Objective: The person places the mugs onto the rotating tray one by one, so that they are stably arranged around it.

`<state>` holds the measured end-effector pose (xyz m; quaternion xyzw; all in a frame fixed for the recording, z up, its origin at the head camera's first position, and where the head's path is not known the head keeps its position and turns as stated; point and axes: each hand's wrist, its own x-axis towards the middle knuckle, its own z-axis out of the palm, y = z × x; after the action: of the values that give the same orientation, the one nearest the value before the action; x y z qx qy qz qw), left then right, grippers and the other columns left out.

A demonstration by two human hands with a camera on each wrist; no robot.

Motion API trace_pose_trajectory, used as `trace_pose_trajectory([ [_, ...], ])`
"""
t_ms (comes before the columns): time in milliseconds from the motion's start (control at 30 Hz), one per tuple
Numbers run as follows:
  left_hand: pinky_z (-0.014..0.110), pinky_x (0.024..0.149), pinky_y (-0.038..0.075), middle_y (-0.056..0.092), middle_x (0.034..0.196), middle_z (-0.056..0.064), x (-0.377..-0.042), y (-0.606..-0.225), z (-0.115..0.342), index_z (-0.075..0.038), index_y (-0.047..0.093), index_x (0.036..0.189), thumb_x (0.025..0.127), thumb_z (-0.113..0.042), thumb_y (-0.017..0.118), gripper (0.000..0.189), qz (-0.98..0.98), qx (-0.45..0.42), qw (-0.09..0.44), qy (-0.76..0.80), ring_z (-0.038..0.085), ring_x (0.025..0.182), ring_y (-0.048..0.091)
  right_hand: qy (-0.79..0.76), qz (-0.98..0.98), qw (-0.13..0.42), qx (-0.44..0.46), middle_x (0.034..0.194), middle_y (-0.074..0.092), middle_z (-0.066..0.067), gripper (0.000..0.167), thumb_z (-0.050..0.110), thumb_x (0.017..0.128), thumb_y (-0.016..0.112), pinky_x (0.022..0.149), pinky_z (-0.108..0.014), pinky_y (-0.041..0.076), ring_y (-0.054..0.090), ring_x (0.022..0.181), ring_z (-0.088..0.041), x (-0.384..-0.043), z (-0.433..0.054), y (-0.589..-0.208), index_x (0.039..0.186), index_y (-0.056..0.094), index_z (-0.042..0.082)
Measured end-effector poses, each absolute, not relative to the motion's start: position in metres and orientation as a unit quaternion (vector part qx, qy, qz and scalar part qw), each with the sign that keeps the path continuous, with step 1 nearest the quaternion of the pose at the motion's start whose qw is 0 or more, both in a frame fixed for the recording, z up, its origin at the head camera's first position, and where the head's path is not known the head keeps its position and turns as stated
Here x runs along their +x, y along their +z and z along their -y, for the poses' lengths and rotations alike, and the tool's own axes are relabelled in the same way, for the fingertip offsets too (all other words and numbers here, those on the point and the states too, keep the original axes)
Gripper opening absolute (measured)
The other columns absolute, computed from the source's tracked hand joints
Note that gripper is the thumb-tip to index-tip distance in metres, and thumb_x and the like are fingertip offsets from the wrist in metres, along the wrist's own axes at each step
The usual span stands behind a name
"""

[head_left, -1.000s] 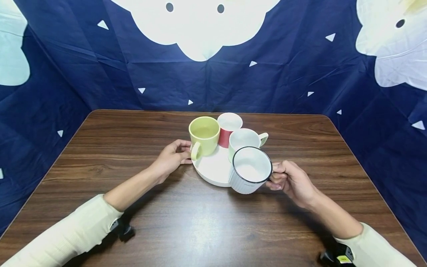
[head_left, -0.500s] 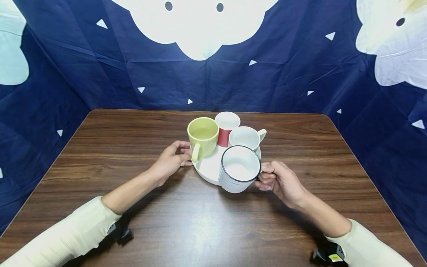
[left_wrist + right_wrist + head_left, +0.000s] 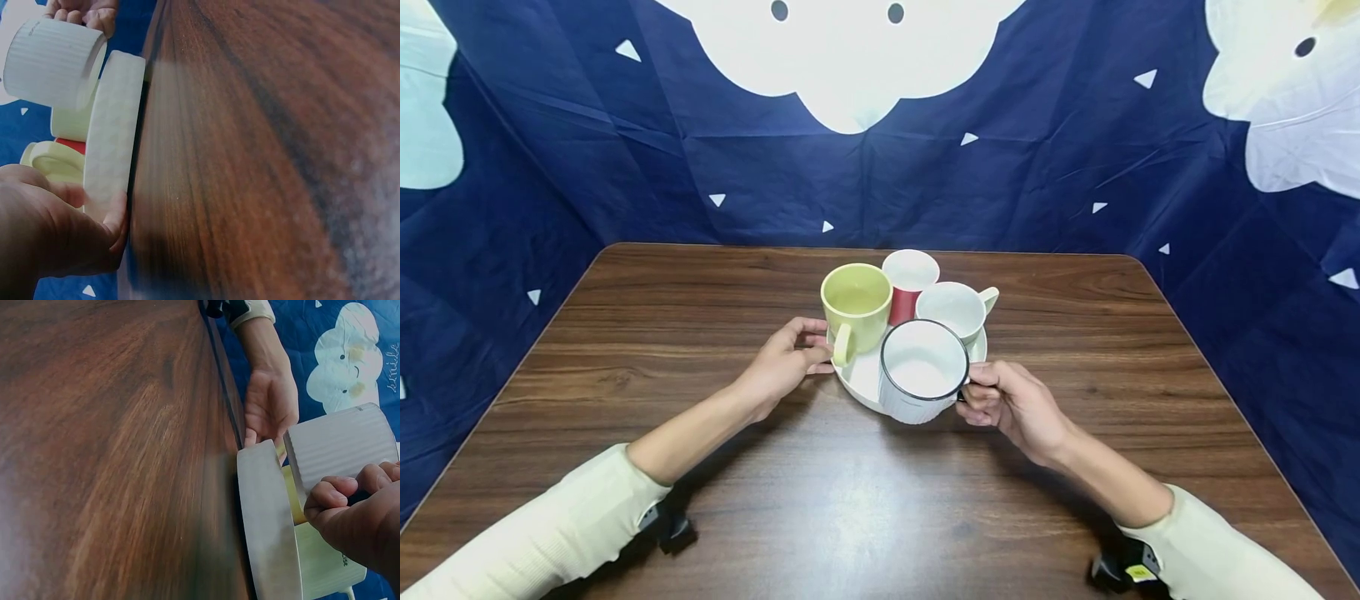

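In the head view my right hand (image 3: 1015,408) grips the dark handle of a ribbed white mug (image 3: 917,400) with a black rim. The mug hangs slightly tilted over the front of a round white tray (image 3: 859,379). My left hand (image 3: 782,367) holds the tray's left edge, its fingers (image 3: 114,215) against the side wall in the left wrist view. On the tray stand a yellow-green mug (image 3: 857,317) with its handle toward me, a red cup (image 3: 903,306) with a white inside at the back, and a pale green mug (image 3: 951,308) with its handle to the right.
The tray stands on a dark brown wooden table (image 3: 700,300), toward its far side. Behind and beside the table hangs a dark blue cloth (image 3: 925,192) with white cloud shapes. Each wrist carries a small black camera.
My right hand has carried the white mug leftward and slightly away from me, further over the tray. My left hand has stayed at the tray's edge, and the tray has shifted slightly left.
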<state>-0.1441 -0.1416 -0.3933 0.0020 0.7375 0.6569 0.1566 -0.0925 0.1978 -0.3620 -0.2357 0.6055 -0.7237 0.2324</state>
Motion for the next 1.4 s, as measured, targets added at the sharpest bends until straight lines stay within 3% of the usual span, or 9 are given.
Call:
trace_pose_trajectory([
  [600,0.024,0.102,0.064,0.049,0.145,0.024,-0.138,-0.393,0.135,0.009,0.039,0.159,0.111,-0.002,0.057,0.052,-0.753,-0.014,0.146,0.641,0.018,0.107,0.070,-0.729,-0.611,0.232,-0.201,0.076,0.024,-0.003,0.040,0.018,0.117,0.030,0.066,-0.034,0.026,0.029,0.070,-0.024,-0.095,-0.180,-0.364,0.078,0.026,0.010],
  [767,0.021,0.088,0.062,0.048,0.149,0.024,-0.134,-0.392,0.135,0.005,0.039,0.161,0.113,-0.006,0.058,0.053,-0.759,-0.021,0.151,0.633,0.021,0.109,0.074,-0.723,-0.626,0.229,-0.184,0.077,0.027,0.000,0.038,0.017,0.116,0.030,0.066,-0.031,0.028,0.031,0.071,-0.021,-0.095,-0.176,-0.364,0.078,0.028,0.011],
  [867,0.024,0.092,0.063,0.048,0.148,0.023,-0.133,-0.393,0.134,0.006,0.040,0.160,0.113,-0.006,0.058,0.052,-0.757,-0.022,0.150,0.636,0.022,0.112,0.073,-0.718,-0.634,0.226,-0.175,0.076,0.030,0.002,0.037,0.015,0.114,0.030,0.066,-0.030,0.030,0.033,0.071,-0.020,-0.094,-0.175,-0.364,0.078,0.029,0.012],
  [1000,0.030,0.108,0.064,0.047,0.147,0.024,-0.133,-0.394,0.133,0.009,0.039,0.159,0.112,-0.003,0.058,0.052,-0.750,-0.015,0.144,0.645,0.021,0.114,0.068,-0.717,-0.641,0.224,-0.161,0.075,0.033,0.004,0.035,0.014,0.113,0.032,0.065,-0.028,0.033,0.037,0.070,-0.018,-0.094,-0.172,-0.363,0.078,0.033,0.013],
  [1400,0.025,0.105,0.064,0.045,0.148,0.025,-0.133,-0.394,0.133,0.011,0.038,0.159,0.112,0.000,0.056,0.052,-0.744,-0.015,0.141,0.653,0.023,0.119,0.064,-0.681,-0.676,0.253,-0.122,0.076,0.037,0.004,0.036,0.021,0.114,0.037,0.064,-0.024,0.039,0.046,0.072,-0.015,-0.098,-0.164,-0.356,0.079,0.036,0.012],
])
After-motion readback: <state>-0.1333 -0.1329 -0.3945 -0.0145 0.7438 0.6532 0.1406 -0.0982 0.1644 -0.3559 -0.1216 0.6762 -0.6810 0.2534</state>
